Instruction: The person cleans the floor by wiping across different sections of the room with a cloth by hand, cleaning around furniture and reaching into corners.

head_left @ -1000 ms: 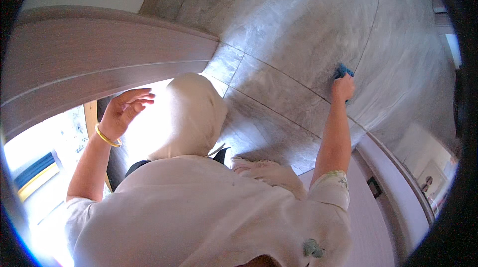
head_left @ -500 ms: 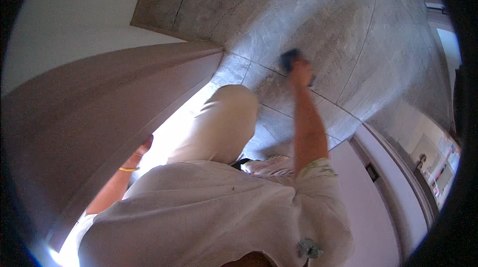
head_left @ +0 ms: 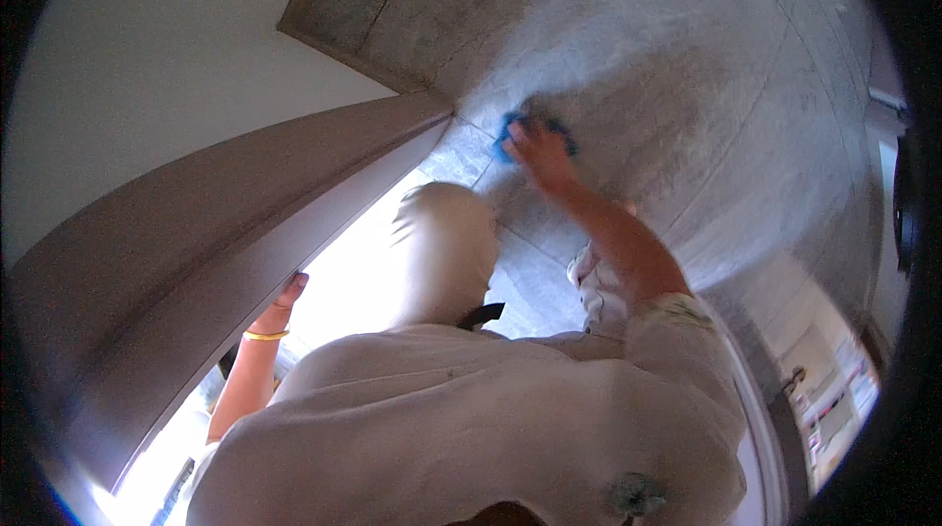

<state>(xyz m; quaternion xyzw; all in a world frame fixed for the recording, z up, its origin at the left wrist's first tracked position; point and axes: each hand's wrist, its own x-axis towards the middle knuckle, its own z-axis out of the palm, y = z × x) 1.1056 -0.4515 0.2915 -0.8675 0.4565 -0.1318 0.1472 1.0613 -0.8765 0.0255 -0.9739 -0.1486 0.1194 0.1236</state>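
Note:
My right hand [head_left: 542,155] lies over a blue cloth [head_left: 502,140] on the grey tiled floor [head_left: 628,65]. The cloth is bunched beneath the palm and fingers, and motion smears both a little. At the left, my left hand [head_left: 288,291] grips the edge of a brown door frame [head_left: 226,217]. Its thumb shows on the near side, while the other fingers are mostly hidden by the frame. A yellow band circles that wrist. My bent knee [head_left: 446,232], in pale trousers, is between the two hands.
A pale wall [head_left: 167,65] rises beyond the frame, with a brown skirting strip [head_left: 343,62] along its foot. Strong light comes through the doorway beside my knee. At the right edge stands a dark object [head_left: 905,202] I cannot make out.
My right hand has swept the cloth leftward across the floor, toward the foot of the door frame. My body has leaned and turned slightly; the left hand stays at the frame.

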